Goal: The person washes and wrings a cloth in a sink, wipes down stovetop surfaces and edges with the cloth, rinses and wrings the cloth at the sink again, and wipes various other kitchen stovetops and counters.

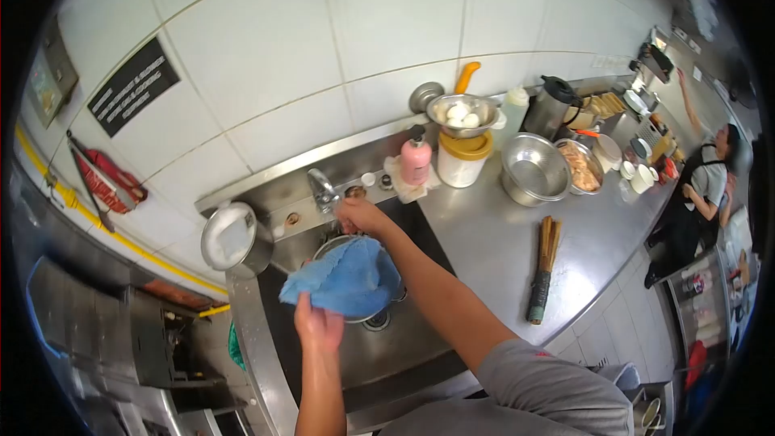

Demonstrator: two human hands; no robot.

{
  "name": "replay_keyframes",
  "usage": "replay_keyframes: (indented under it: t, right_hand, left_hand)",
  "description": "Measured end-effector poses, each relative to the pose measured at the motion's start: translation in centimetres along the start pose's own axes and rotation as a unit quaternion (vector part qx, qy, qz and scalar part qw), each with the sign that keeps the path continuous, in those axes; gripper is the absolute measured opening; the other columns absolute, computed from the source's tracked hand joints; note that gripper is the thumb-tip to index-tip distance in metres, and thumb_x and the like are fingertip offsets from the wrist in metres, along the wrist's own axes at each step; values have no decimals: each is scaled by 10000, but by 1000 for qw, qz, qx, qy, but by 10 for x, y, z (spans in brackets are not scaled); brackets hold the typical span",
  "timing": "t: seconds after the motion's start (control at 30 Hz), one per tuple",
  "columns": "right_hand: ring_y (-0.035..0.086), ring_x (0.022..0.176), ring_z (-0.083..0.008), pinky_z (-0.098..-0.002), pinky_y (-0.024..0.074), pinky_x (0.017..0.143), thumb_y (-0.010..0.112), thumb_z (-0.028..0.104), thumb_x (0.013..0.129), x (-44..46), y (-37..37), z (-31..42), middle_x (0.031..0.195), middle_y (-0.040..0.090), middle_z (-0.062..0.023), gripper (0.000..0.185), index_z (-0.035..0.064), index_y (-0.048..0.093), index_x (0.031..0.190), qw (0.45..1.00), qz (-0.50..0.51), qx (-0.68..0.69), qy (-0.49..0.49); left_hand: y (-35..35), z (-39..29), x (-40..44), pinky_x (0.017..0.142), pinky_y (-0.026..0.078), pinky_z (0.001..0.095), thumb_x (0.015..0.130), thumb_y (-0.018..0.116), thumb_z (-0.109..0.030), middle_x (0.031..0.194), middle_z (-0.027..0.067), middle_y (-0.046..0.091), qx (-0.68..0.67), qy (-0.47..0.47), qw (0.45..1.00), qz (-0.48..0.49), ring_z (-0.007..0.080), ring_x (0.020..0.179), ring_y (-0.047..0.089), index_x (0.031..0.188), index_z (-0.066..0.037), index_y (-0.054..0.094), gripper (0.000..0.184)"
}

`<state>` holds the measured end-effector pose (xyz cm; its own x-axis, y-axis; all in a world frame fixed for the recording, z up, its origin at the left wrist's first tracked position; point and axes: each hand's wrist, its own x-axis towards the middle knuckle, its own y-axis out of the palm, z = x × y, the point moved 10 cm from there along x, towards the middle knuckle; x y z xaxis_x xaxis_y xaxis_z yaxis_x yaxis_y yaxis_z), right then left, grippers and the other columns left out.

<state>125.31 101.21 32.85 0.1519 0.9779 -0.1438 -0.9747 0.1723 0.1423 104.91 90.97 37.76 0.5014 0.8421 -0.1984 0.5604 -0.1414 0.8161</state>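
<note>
My left hand (pixel 317 324) grips the lower edge of a blue cloth (pixel 347 278), thumb on top. The cloth is spread over a metal pot (pixel 361 320) in the sink (pixel 408 343) and hides most of it. My right hand (pixel 360 215) is beside the chrome faucet (pixel 321 186), beyond the cloth. Its fingers are curled in, and what they hold, if anything, is hidden.
Left of the sink sits a metal pot (pixel 257 249) with whitish contents. Along the wall stand a pink pump bottle (pixel 416 160), a yellow-lidded tub (pixel 462 165) and a perforated metal pot (pixel 534 169). A bundle of sticks (pixel 542 274) lies on the counter. Another person (pixel 704 186) stands at far right.
</note>
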Motion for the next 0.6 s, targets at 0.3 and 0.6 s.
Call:
replay_keyframes:
  t: [0.3,0.6]
  right_hand:
    - [612,951,-208,-326,484,847,661,132,810,-84,-89,-71,1088,622,-129,497,34,481,1262,966,-214,-129,-57]
    - [520,1173,-317,-372,408,991,801,257,637,-51,-42,-89,1297,514,-191,824,76,430,1351,942,-164,-179,-233]
  left_hand:
    - [-79,85,190,684,474,334,869,548,-145,889,72,636,377,10,917,-131,190,771,602,946,-49,612,139]
    - [16,65,203,583,460,341,898,569,-224,759,53,610,452,46,890,-37,173,678,582,928,-59,632,179]
